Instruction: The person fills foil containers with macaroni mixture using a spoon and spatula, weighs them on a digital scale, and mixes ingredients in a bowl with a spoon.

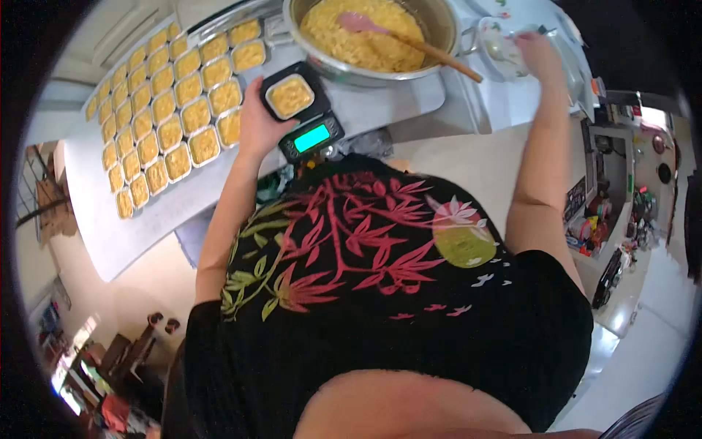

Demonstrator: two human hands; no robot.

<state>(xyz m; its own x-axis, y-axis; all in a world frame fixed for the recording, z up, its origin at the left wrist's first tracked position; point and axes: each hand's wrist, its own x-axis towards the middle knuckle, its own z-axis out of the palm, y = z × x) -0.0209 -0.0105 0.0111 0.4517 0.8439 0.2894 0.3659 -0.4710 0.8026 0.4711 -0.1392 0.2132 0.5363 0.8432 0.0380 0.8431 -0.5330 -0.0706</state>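
Observation:
My left hand (263,123) rests at the left edge of a black kitchen scale (324,110) with a lit green display. Its fingers are stretched out, and nothing shows in its grip. A small square foil tray (290,96) of yellow, lumpy food sits on the scale, close beside my fingers. On the far right, my right hand (537,53) reaches over a clear plastic container (503,51) with pale contents. Its fingers look pinched together at the container's right side; what they hold is too blurred to make out.
Rows of filled foil trays (162,102) cover the left of the white table (102,245). Behind the scale stands a large metal pot (446,36) of the yellow food. A pink spatula (431,51) lies across it, wooden handle overhanging the rim.

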